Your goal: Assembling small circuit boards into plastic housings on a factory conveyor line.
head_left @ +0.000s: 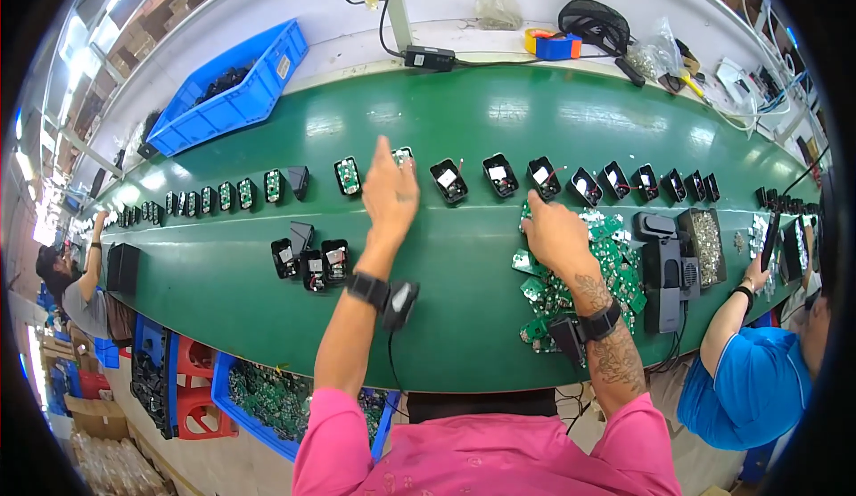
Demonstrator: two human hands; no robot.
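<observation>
My left hand (390, 195) reaches over the row, with its index finger stretched out beside a black housing that holds a green circuit board (404, 152). The hand covers much of that housing, and its other fingers are partly hidden. My right hand (555, 236) is over the upper left edge of a pile of green circuit boards (615, 269). Its index finger points at the near edge of a black housing (542, 176), with the thumb apart from it; I see nothing held. A housing with a fitted board (347, 176) is left of my left hand. Another open housing (448, 180) lies between my hands.
More housings extend along the row both ways. Three black housings (313, 270) sit at the near left. A blue crate (223, 95) stands at the back left. Right of the pile are a black device (662, 286) and a tray of small parts (704, 246). Co-workers sit at both ends.
</observation>
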